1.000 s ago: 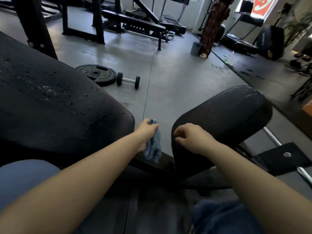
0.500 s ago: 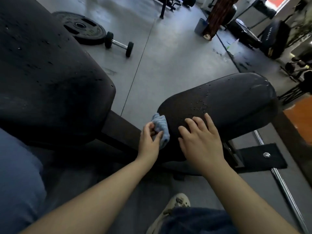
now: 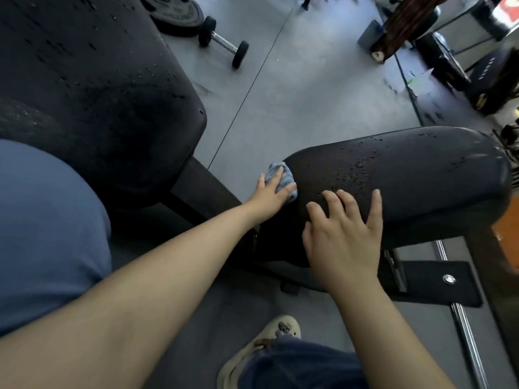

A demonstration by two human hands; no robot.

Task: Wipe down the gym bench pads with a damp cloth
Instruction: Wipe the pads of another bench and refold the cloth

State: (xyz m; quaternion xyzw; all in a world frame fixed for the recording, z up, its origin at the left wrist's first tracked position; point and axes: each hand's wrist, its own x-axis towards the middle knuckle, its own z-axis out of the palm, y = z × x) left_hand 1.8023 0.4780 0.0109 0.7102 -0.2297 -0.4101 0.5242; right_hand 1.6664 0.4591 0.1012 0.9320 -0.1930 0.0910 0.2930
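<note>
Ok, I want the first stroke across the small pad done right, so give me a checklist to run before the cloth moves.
1. Cloth in left hand, against the pad's near end: ok.
2. Right hand flat on the small pad, steadying it: ok.
3. Droplets on the pad top, unwiped: not ok.
4. Right hand lies in the wiping path: not ok.
5. Cloth's dampness: cannot tell.

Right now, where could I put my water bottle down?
The grey floor between the big pad and the small pad is bare, short of the dumbbell. The small pad's near end is crowded: left hand with cloth, right hand.
</note>
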